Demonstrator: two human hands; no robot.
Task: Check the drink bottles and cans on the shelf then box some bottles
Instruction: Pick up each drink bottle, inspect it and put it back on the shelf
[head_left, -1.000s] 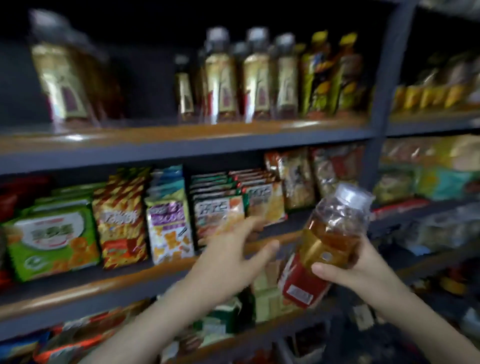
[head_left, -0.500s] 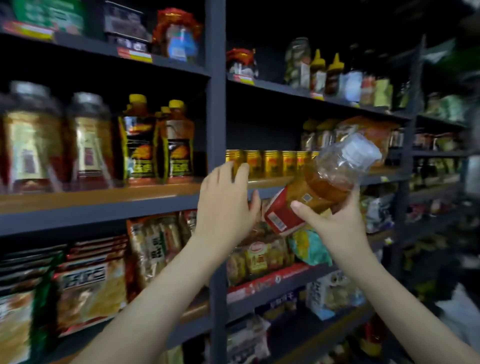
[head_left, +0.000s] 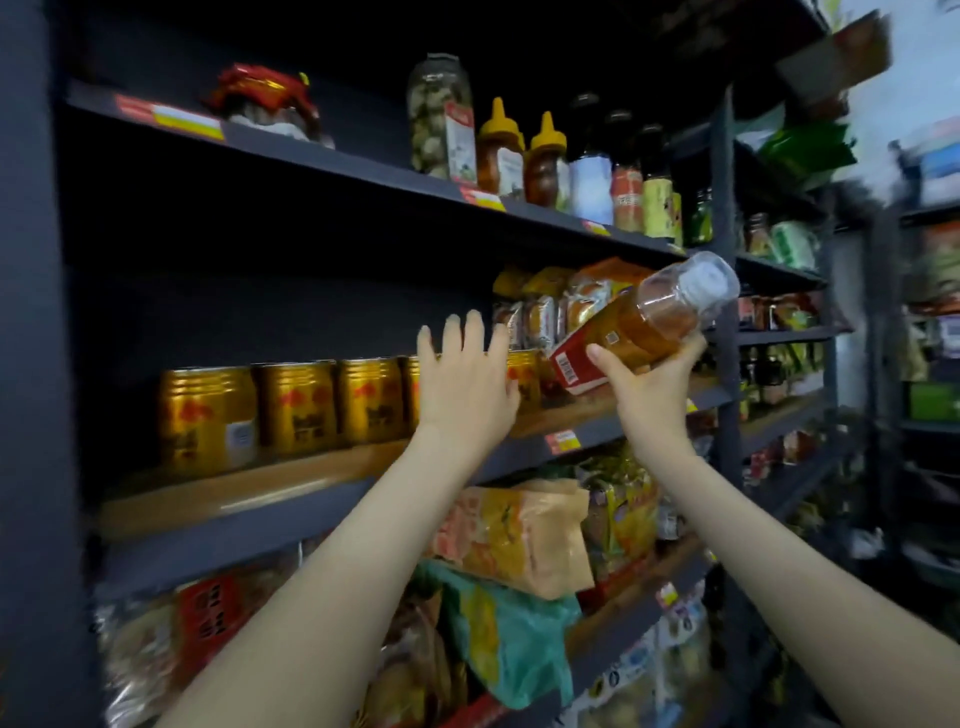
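1. Drink bottle (head_left: 631, 338): it is right of centre in the frame, held in my right hand (head_left: 652, 387) in front of the shelving. It is tilted so that its pale cap (head_left: 709, 280) points to the upper right and its red, barcoded label end points down and left.
2. Amber liquid shows through its clear wall.
3. My right hand grips the bottle from underneath. The thumb lies across the near side by the label, and the fingers curl round the far side.
4. My left hand (head_left: 467, 374) is raised at the centre of the frame with its back toward me. Its fingers are straight and a little spread, and it holds nothing.
5. That hand is in front of a row of gold cans (head_left: 296, 405) standing on the wooden shelf board (head_left: 234, 488) at middle left. I cannot tell whether my fingertips touch a can.
6. On the shelf above, at upper centre, a tall clear jar (head_left: 441, 114) stands just beside two squeeze bottles (head_left: 498, 150) with yellow caps.
7. Under the cans, at lower centre, snack bags (head_left: 514, 535) in orange, yellow and green are piled together.
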